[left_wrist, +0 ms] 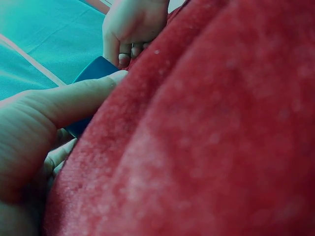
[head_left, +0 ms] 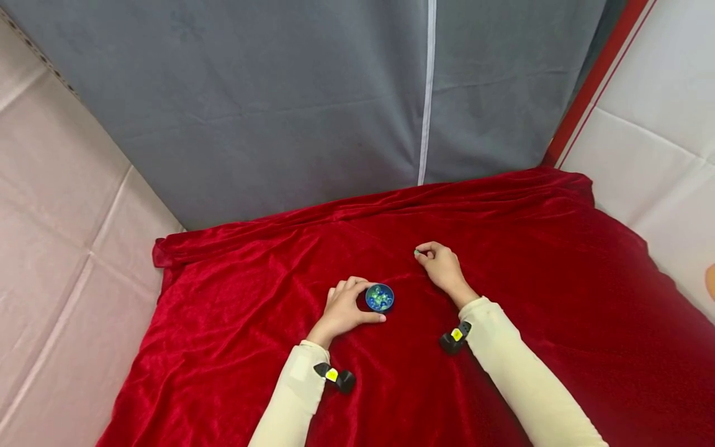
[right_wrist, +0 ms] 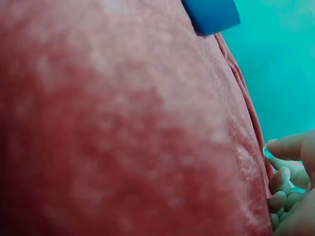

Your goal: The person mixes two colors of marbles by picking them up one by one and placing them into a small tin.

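Observation:
A small blue bowl [head_left: 380, 298] stands on the red cloth with several shiny blue and green glass marbles in it. My left hand [head_left: 345, 307] holds the bowl from its left side, thumb along the near side and fingers round the far side. In the left wrist view the thumb [left_wrist: 81, 98] lies against the blue wall of the bowl. To the right and farther back, my right hand [head_left: 442, 266] pinches a small green glass marble [right_wrist: 267, 152] between thumb and index finger, just above the cloth. Its other fingers are curled in.
Wrinkled red velvet cloth [head_left: 234, 323] covers the table. A grey curtain [head_left: 279, 124] with a white strip hangs behind it. Pale walls rise on the left [head_left: 61, 248] and right [head_left: 659, 155]. Each wrist wears a small black camera.

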The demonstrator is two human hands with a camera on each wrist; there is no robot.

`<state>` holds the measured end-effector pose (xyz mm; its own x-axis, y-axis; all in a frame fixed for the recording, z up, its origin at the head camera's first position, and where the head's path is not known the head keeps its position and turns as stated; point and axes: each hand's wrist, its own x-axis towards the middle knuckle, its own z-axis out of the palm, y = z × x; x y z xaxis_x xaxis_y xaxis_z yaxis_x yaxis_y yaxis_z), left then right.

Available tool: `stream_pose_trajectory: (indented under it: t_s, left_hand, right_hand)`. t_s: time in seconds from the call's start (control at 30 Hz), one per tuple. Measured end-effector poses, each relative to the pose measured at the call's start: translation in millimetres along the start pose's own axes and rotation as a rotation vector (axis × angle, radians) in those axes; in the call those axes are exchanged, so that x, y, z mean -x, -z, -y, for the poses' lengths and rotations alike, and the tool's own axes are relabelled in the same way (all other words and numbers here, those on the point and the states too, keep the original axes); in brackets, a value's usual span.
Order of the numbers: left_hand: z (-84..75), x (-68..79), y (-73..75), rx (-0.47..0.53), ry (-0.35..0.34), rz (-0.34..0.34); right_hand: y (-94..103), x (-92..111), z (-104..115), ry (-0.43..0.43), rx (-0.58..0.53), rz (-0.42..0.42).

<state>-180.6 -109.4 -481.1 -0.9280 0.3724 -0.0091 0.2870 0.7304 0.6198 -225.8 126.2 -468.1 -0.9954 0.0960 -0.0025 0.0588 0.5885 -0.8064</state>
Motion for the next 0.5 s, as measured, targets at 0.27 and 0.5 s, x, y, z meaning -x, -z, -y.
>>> stream_pose_trajectory:
  t_s: [0.27, 0.5]
  left_hand:
    - [0.2, -0.1, 0.1, -0.002, -0.001, 0.009]
    - [0.4, -1.5, 0.8, -0.015, -0.019, 0.005]
  right_hand:
    - [-4.7, 14, 14, 0.102, -0.032, 0.040]
    - [-9.6, 30, 29, 0.151, -0.042, 0.121]
